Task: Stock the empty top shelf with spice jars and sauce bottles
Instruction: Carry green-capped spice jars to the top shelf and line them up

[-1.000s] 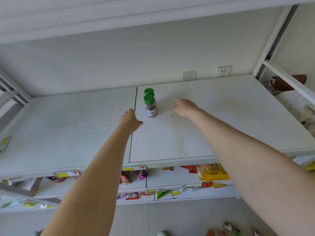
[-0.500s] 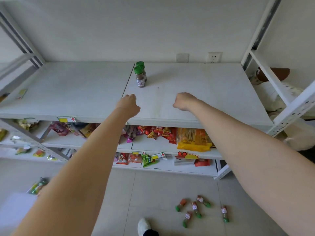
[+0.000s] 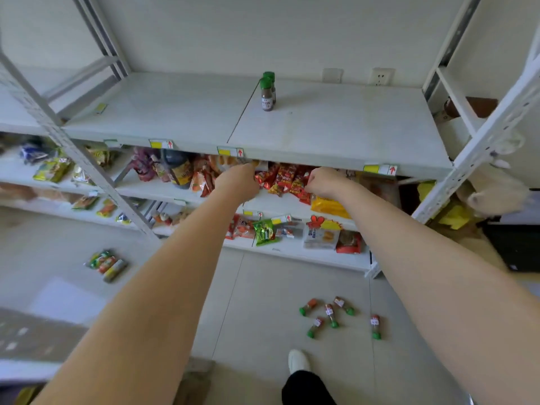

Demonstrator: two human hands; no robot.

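- Two brown glass spice jars with green caps (image 3: 267, 93) stand upright, one just behind the other. They sit on the white metal top shelf (image 3: 350, 127), beside the seam between its two boards. The rest of that shelf is bare, so I judge the stocking barely begun.
- The stock I'd fetch next is the loose spice jars with green caps and white labels (image 3: 330, 315) on the pale tiled floor (image 3: 263, 287). Four lie in a tight scatter, with a fifth a little apart to the right. All are on their sides, long axes pointing different ways.
- My left hand (image 3: 239, 182) and right hand (image 3: 323, 182) hang in front of the red snack packets (image 3: 286, 179) on the second shelf, just below the top shelf's front edge. Both have their fingers curled under into the palm, and I see nothing held in either.
- The floor jars lie well below both hands and off to the right, so the right hand is nearer. Reaching them calls for a deep stoop, I judge.
- Further out, a white shoe (image 3: 298, 361) is near the jars. Striped packets (image 3: 106, 263) lie on the floor at left, and a dark bottle with a yellow label (image 3: 178, 171) stands on the second shelf.
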